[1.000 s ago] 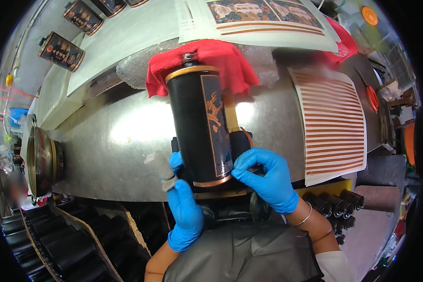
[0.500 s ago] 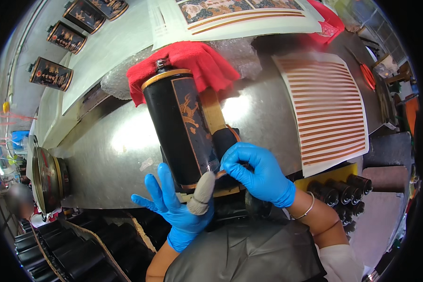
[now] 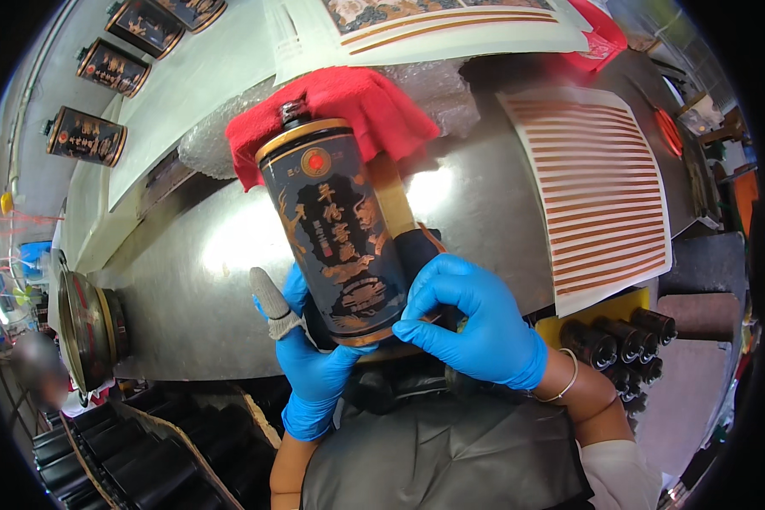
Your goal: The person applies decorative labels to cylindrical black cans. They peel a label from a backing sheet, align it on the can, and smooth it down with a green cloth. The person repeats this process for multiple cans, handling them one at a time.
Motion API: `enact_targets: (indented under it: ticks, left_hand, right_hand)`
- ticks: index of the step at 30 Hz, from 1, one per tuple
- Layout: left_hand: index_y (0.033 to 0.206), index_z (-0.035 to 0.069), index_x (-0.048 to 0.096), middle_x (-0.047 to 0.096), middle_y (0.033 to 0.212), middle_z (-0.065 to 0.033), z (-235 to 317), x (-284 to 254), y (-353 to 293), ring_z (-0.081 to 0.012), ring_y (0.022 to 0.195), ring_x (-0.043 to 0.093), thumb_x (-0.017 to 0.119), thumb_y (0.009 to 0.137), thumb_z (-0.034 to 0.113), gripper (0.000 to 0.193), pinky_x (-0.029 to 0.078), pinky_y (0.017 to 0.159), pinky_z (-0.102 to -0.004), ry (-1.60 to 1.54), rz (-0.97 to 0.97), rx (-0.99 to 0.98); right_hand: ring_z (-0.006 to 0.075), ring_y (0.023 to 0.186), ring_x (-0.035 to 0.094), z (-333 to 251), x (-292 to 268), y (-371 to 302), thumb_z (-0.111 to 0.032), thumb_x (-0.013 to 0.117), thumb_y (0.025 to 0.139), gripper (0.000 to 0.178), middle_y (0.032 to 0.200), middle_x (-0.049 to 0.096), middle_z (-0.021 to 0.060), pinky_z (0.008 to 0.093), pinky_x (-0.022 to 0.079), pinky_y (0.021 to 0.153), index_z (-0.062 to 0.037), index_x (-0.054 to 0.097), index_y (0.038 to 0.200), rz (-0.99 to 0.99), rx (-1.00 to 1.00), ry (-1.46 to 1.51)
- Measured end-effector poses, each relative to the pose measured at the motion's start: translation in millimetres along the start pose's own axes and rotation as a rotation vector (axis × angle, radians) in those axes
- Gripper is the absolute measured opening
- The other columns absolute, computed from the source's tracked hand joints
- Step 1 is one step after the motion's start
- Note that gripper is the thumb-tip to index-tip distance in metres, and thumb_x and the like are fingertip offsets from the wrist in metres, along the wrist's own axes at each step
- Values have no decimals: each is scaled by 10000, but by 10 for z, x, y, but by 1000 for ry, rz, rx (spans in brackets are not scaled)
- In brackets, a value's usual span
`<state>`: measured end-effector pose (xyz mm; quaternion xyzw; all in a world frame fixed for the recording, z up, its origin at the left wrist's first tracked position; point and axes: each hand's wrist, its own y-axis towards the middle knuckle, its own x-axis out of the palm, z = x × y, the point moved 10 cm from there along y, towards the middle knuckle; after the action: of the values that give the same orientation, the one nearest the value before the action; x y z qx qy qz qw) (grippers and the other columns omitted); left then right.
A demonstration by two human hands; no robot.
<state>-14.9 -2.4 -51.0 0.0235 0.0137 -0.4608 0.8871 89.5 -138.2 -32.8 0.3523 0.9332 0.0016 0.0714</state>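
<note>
Far left: stacked black cylinders point(image 3: 136, 442) below bench level, and a round metal basin point(image 3: 78, 327) at the end of the steel bench point(image 3: 191, 293). Upper left: a row of decorated black canisters point(image 3: 87, 136) with copper rims, near a white sheet point(image 3: 238, 64).

Left hand point(image 3: 313, 371), blue glove, grey sleeve point(image 3: 269, 294) on one digit: closed around the lower left side and base edge of the black bottle point(image 3: 336, 229). Sleeved digit sticks out, clear of the bottle.

Bottle is mid-bench, tilted in view, base toward the person, neck on the red cloth point(image 3: 391, 106). Copper-figured label with a red seal faces up; gold band at the neck end, copper rim at the base. Bubble wrap point(image 3: 217, 127) sits beside the cloth.

Right hand point(image 3: 476, 323), blue glove, bangle at wrist: thumb and finger pinched together at the lower right base edge. Can't tell if anything thin is between them.

Further right: white sheet of brown strips point(image 3: 599, 195) flat on the bench, yellow crate edge point(image 3: 550, 330) with small black bottles point(image 3: 592, 347) below it. Far right: red-handled tool point(image 3: 669, 132).
</note>
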Motion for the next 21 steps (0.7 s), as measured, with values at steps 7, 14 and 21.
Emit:
enact_targets:
  ticks: [7, 14, 21]
  left_hand:
    - [1058, 170, 681, 543, 1275, -63, 350, -159, -419, -274, 1284, 398, 717, 747, 381, 377, -16, 1102, -590, 1071, 331, 412]
    - [1011, 275, 655, 567, 1199, 18, 455, 91, -668, -254, 1274, 401, 724, 742, 379, 296, 11, 1104, -604, 1309, 504, 801]
    - [1256, 313, 476, 457, 1323, -29, 564, 415, -437, -291, 1345, 257, 727, 724, 439, 601, -29, 1089, -605, 1264, 337, 683]
  right_hand:
    - [183, 730, 533, 40, -24, -41, -81, 740, 733, 132, 768, 571, 51, 291, 436, 646, -53, 613, 755, 77, -39, 67]
    - [170, 733, 530, 84, -46, -51, -90, 726, 757, 119, 774, 569, 43, 282, 439, 669, -52, 613, 767, 78, -39, 79]
    - [230, 836, 557, 159, -60, -51, -188, 717, 770, 164, 910, 555, 87, 319, 465, 745, -56, 621, 785, 48, 92, 141]
